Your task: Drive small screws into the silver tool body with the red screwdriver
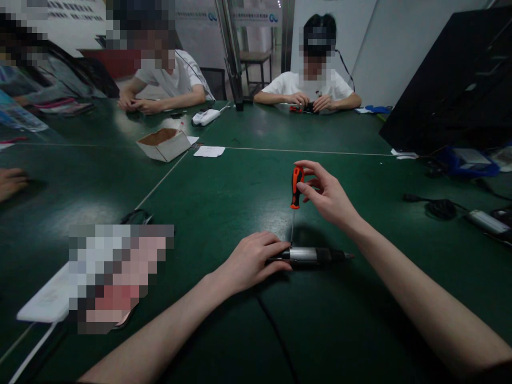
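Observation:
A slim cylindrical tool [316,255], silver in the middle and black at its ends, lies on its side on the green table [224,197]. My left hand [252,261] presses down on its left end and steadies it. My right hand [326,192] pinches the orange-and-black handle of a small screwdriver [296,186] between thumb and fingers. The screwdriver stands upright, and its thin shaft comes down onto the silver part of the tool.
An open cardboard box [165,144] and a white paper [209,151] lie farther back. Black cables and devices [440,207] sit at right under a large dark panel [452,85]. Two people sit across the table; another person's hand [11,182] rests at far left.

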`<state>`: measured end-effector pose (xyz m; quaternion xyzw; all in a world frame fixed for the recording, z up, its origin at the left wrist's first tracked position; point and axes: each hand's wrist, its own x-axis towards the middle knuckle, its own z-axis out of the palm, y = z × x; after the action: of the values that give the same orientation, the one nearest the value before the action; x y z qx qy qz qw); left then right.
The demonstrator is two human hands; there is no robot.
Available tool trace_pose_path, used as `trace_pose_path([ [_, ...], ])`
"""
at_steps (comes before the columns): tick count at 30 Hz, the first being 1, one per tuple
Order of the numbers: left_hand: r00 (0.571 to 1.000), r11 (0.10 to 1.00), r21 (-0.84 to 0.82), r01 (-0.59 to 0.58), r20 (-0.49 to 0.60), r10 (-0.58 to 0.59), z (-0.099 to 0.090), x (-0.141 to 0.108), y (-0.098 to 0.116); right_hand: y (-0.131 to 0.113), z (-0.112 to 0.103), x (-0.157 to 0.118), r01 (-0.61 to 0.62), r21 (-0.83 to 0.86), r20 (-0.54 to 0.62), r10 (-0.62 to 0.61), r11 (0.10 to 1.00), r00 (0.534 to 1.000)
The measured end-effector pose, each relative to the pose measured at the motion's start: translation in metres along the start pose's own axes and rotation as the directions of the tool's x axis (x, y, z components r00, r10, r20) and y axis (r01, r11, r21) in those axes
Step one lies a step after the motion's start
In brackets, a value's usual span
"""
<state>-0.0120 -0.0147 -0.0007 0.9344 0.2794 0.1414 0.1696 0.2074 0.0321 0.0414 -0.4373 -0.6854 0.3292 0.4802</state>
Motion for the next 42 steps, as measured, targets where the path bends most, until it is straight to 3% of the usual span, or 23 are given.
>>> trace_pose_path([
  [9,1.000,1.000,0.001,-0.021,-0.015,0.021,0.0007,0.0002,-0.0011,0.0033,0.0030,-0.0002,-0.020,0.034,-0.113,0.024,0.999,0.993],
  [20,1.000,1.000,0.000,-0.008,-0.008,0.008,0.0004,-0.0004,-0.0012,0.0015,-0.0009,0.0022,-0.024,0.074,0.009,0.024,0.997,1.000],
  [31,1.000,1.000,0.004,-0.008,-0.004,0.008,-0.0003,0.0005,-0.0009,0.0066,0.0002,0.0027,-0.042,0.110,-0.127,0.056,0.993,0.990],
  [39,1.000,1.000,-0.005,-0.005,0.005,0.005,0.0000,0.0001,-0.0009,0.0013,0.0004,0.0027,-0.051,0.137,-0.028,0.055,0.989,0.998],
  [42,1.000,1.000,-0.004,0.000,0.008,0.000,-0.0007,0.0001,-0.0001,0.0027,0.0012,0.0024,-0.054,0.145,-0.040,0.061,0.988,0.997],
])
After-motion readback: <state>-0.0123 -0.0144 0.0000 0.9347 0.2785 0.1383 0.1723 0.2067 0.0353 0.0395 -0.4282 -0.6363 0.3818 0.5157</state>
